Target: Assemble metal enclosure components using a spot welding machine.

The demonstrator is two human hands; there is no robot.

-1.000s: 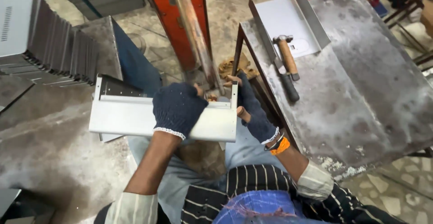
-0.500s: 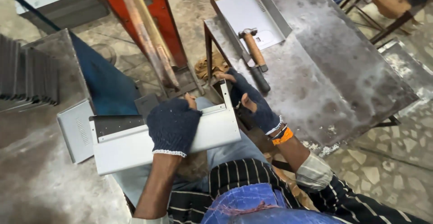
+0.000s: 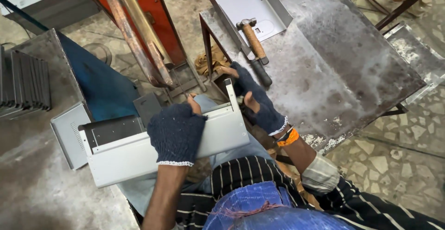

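A long white sheet-metal panel [image 3: 139, 158] with folded edges lies across my lap. My left hand [image 3: 176, 132], in a dark knit glove, grips its upper edge near the middle. My right hand [image 3: 255, 98], also gloved, holds the panel's right end where a short flange stands up. A dark inner face of the panel shows at its left end. An orange band sits on my right wrist.
A worn metal table [image 3: 343, 68] stands at right, bearing a hammer [image 3: 252, 37], a dark chisel-like tool [image 3: 260, 75] and another white panel [image 3: 245, 3]. A red machine frame with rusty bars [image 3: 139, 31] rises ahead. Stacked grey panels [image 3: 23, 84] lie at left beside a blue plate [image 3: 99, 84].
My view has shifted, so the table and hammer sit more centrally. The panel has tilted slightly, right end higher, with both hands still gripping it.
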